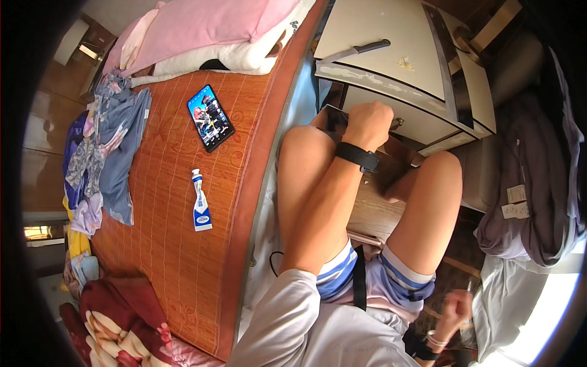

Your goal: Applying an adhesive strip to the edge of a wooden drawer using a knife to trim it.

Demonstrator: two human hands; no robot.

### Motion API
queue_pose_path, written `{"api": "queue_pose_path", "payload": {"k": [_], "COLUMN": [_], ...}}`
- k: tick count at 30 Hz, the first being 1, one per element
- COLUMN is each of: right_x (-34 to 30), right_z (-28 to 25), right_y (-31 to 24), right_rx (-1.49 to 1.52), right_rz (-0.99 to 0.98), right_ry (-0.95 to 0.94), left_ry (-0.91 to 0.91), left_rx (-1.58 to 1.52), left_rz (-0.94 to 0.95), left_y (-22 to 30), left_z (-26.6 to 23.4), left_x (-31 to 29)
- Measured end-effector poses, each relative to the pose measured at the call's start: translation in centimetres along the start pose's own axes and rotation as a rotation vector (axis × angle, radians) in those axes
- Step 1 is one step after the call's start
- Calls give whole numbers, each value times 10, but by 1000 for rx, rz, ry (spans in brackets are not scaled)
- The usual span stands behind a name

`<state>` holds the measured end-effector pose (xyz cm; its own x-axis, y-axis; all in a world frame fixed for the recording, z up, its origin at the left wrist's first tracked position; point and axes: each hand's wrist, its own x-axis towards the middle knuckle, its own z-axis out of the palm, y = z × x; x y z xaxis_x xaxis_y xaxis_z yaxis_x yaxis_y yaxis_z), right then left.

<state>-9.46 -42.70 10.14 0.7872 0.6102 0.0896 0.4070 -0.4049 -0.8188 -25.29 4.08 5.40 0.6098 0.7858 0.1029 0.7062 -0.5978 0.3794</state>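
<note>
Dark flat panel (333,119) sits at the nightstand drawer (416,119) front, just above the knees; left hand (369,122) grip clamped on its edge. Right hand (455,312) low by the hip, fist closed on a thin stick-like thing, too small to tell. Knife (358,50) on nightstand top; phone (210,117) and tube (200,202) on the bed mat (171,244).

**Hidden and unclear items**

The left hand (369,122) is closed at the nightstand drawer (391,119); what its fingers grip is hidden beneath the fist. The right hand (455,312), near the lower edge, holds a thin pale object (469,286) too small to identify. The knife (354,51) blade blends into the nightstand top. The red floral blanket (116,318) is cut off by the dark rim.
</note>
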Motion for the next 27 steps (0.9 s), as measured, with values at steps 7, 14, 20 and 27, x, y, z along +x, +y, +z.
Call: {"api": "queue_pose_path", "payload": {"k": [7, 14, 20, 27], "right_x": [120, 189, 234, 280], "right_z": [-8, 115, 174, 183], "right_y": [-113, -184, -167, -98], "right_rx": [-358, -239, -219, -243], "right_rz": [-647, -861, -603, -500], "right_ry": [-68, -678, -121, -226], "left_ry": [64, 45, 79, 39], "left_rx": [-63, -184, -187, -194], "left_rz": [77, -11, 41, 54], "left_y": [-1, -15, -20, -9], "left_z": [3, -29, -13, -23], "left_x": [7, -8, 1, -1]}}
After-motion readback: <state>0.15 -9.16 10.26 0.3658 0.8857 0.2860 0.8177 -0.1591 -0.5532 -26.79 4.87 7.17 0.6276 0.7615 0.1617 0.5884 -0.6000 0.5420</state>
